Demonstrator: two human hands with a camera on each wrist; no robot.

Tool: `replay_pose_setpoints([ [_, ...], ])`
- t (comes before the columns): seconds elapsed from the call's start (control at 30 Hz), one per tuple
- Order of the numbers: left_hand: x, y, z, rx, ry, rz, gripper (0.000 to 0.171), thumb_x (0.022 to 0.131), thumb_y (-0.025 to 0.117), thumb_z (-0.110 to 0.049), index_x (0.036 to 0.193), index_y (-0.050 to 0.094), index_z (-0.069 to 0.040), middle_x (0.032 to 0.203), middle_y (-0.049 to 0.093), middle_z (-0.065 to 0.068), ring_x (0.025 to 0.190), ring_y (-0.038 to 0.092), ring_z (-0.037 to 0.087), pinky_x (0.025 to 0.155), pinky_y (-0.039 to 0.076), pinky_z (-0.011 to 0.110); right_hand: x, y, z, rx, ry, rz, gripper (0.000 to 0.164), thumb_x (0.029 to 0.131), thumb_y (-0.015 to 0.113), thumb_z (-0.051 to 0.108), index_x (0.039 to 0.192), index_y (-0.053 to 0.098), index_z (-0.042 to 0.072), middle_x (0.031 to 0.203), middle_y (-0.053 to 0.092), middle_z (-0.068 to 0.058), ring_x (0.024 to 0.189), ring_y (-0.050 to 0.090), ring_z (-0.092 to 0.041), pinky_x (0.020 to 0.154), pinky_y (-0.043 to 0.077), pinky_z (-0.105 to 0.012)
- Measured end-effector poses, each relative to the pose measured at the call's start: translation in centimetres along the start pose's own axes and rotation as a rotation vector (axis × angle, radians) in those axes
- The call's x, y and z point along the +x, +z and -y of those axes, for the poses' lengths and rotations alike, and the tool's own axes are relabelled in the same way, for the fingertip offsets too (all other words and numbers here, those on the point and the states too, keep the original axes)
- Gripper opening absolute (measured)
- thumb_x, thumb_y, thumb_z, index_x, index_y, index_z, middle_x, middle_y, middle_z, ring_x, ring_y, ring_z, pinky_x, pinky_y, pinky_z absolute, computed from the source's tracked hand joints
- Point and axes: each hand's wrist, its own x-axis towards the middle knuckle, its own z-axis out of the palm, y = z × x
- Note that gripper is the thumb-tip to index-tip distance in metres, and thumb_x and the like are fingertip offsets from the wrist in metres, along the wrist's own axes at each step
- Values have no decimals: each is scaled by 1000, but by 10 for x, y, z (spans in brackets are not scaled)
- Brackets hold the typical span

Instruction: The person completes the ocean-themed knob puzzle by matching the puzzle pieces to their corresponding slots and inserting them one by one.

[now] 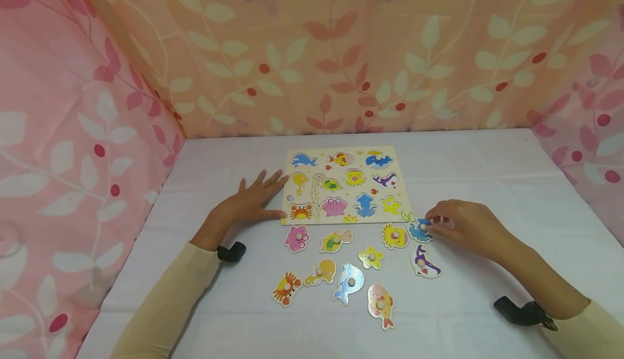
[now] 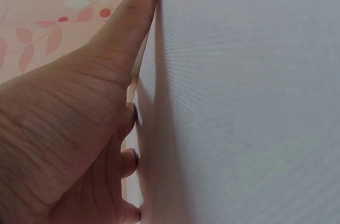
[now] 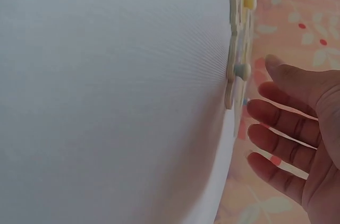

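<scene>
A wooden peg puzzle board (image 1: pixel 341 185) with printed sea animals lies flat on the table. My left hand (image 1: pixel 253 199) is spread at its left side, thumb and fingertips against the edge; the left wrist view shows this hand (image 2: pixel 79 123) from the thumb side. A blue squid piece (image 1: pixel 418 231) with a peg lies at the board's lower right corner. Over it hovers my right hand (image 1: pixel 470 228), fingers loosely bent. In the right wrist view the fingers of this hand (image 3: pixel 287 128) stand apart from the nearest peg (image 3: pixel 242 71), with nothing between them.
Loose pegged pieces lie before the board: shell (image 1: pixel 296 238), turtle (image 1: pixel 336 241), yellow octopus (image 1: pixel 392 235), star (image 1: pixel 371 258), purple whale (image 1: pixel 425 264), seahorse (image 1: pixel 322 273), crab (image 1: pixel 286 289), blue whale (image 1: pixel 349 283) and fish (image 1: pixel 380 306). Another whale piece (image 1: pixel 378 160) sits in the board's top right.
</scene>
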Motion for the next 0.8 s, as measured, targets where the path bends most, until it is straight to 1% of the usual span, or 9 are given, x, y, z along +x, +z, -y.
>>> replay_pose_setpoints([
  [0.3, 0, 0, 0, -6, 5, -3, 103, 85, 64, -72, 164, 10, -34, 171, 2, -2, 155, -6, 38, 113, -4, 75, -3, 5, 2, -33, -20, 22, 29, 78, 89, 29, 101, 79, 14, 85, 70, 10, 75, 58, -8, 66, 53, -29],
  [0.57, 0, 1, -1, -1, 7, -8, 102, 85, 63, -72, 164, 10, -35, 171, 2, -2, 156, -7, 37, 113, -4, 75, 1, 7, 2, -43, -9, 70, 29, 79, 89, 29, 101, 79, 13, 77, 63, 14, 70, 52, -7, 61, 47, -25],
  [0.8, -2, -2, -4, 0, -8, 0, 102, 86, 65, -69, 164, 10, -34, 171, 3, -1, 155, -6, 38, 113, -4, 75, 4, 10, 1, -40, -11, 85, 27, 81, 87, 28, 101, 78, 12, 78, 62, 13, 71, 51, -8, 62, 46, -26],
])
